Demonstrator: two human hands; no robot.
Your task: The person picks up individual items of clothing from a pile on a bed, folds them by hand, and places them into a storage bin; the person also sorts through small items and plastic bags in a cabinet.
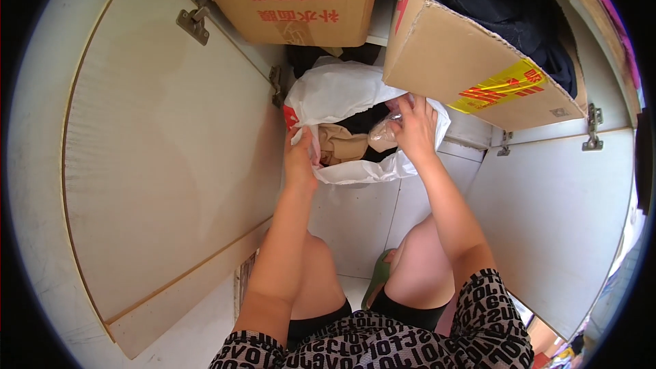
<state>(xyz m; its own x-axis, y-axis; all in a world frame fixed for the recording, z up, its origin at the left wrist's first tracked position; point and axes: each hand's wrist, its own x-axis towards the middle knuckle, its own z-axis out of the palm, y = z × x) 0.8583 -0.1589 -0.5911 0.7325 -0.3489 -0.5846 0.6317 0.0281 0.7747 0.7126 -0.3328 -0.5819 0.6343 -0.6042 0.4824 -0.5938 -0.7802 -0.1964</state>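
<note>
A white plastic bag with a red patch at its left sits between the open cabinet doors, its mouth spread wide. Folded tan cloth, dark cloth and a clear plastic-wrapped beige bundle show inside. My left hand is closed on the bag's left rim, its fingertips partly hidden by the plastic. At the right side of the mouth, my right hand has its fingers bent, with thumb and fingers on the clear-wrapped bundle. The bag's bottom is out of sight.
A closed cardboard box stands behind the bag. To the right, an open cardboard box filled with dark cloth juts out above the bag's edge. White cabinet doors stand open at left and right. My knees are close below.
</note>
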